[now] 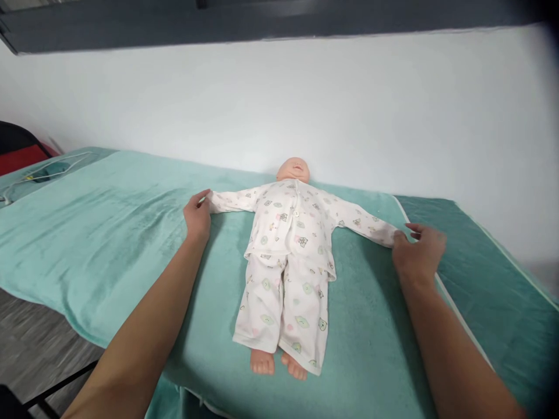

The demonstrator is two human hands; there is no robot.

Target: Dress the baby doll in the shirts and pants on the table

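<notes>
A baby doll (293, 170) lies on its back, head toward the wall. It wears a white printed pajama top (279, 221) and matching pajama pants (301, 308), with its bare feet showing below the hems. Both sleeves are stretched out sideways. My left hand (198, 216) pinches the end of the sleeve on the left side. On the right, my right hand (420, 250) grips the other sleeve's end between thumb and fingers, and that sleeve is slightly raised above the cloth. The doll's own hands are not visible.
A light green blanket (109, 233) covers the table under the doll, with a darker green cloth (484, 262) at the right. A white cable (56, 169) lies at the far left, near a red and black chair (21, 151). Behind stands a white wall (271, 105).
</notes>
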